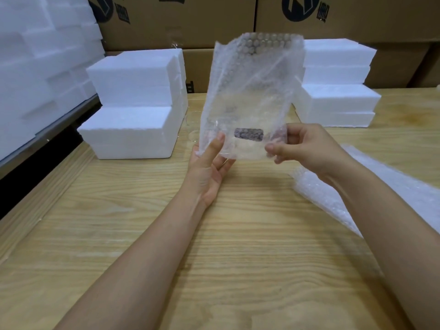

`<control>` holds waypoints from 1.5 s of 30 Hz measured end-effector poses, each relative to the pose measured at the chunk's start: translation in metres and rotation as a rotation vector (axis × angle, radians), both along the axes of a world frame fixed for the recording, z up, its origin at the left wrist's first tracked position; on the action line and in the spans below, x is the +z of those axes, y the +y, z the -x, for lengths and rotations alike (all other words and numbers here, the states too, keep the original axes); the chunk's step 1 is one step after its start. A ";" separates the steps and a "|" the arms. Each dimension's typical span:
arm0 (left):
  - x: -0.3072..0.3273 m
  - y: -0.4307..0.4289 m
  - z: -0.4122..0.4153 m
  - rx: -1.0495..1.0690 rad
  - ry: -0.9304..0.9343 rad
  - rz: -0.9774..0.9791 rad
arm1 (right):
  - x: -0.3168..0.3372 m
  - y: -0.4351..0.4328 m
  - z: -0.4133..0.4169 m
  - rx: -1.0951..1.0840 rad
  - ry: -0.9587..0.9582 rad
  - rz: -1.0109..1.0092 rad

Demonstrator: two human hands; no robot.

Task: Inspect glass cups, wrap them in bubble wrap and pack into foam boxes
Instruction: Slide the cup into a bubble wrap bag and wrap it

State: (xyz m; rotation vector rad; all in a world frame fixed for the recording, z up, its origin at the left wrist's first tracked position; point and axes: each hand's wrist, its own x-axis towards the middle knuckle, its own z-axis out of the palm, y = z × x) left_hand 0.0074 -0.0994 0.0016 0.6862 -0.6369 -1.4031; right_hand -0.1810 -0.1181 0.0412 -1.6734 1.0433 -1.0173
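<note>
Over the near part of the wooden desk [166,234], two bare forearms reach forward and the hands meet at the lower edge of a clear bubble wrap bag [252,91], which they hold upright above the desk top. The left hand [209,163] is palm up, its thumb lying on the front of the bag's lower left corner and its fingers behind the film, so that it pinches that corner. The right hand [302,146] has its fingers curled and nips the lower right edge between thumb and forefinger. A dark rectangular label [248,134] sits low on the bag, between the two hands. To the right, under the right forearm, a loose heap of bubble wrap [392,184] lies on the desk. Just behind the bag's left edge a glass cup [191,129] stands on the desk, faint and partly hidden by the film. Beside it on the left is a stack of white foam boxes [133,110]; a second stack of foam boxes [338,91] stands to the right of the bag. More white foam blocks [35,67] are piled at the far left, off the desk. Brown cardboard cartons [178,25] with dark printed marks fill the background.
</note>
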 end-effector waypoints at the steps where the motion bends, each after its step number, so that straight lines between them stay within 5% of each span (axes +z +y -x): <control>1: 0.000 0.000 0.000 0.016 0.008 -0.005 | -0.001 0.000 0.001 0.003 -0.001 0.003; 7: -0.003 -0.001 0.003 0.048 -0.040 0.002 | 0.007 -0.001 0.012 0.032 0.053 -0.034; 15: -0.006 0.003 0.009 -0.057 -0.321 -0.010 | 0.008 0.002 -0.008 -0.126 -0.371 -0.020; 22: 0.001 0.000 -0.011 -0.402 -0.071 -0.108 | 0.006 0.001 -0.011 -0.146 -0.414 0.019; 25: 0.004 -0.002 -0.013 -0.412 -0.165 -0.173 | 0.004 0.004 -0.015 -0.103 -0.437 -0.011; 35: 0.011 0.000 0.007 -0.237 -0.712 -0.064 | -0.001 0.012 -0.028 -0.187 -0.208 -0.050; 45: 0.012 0.011 0.016 -0.156 -0.736 0.192 | -0.013 0.009 -0.029 -0.135 0.291 -0.031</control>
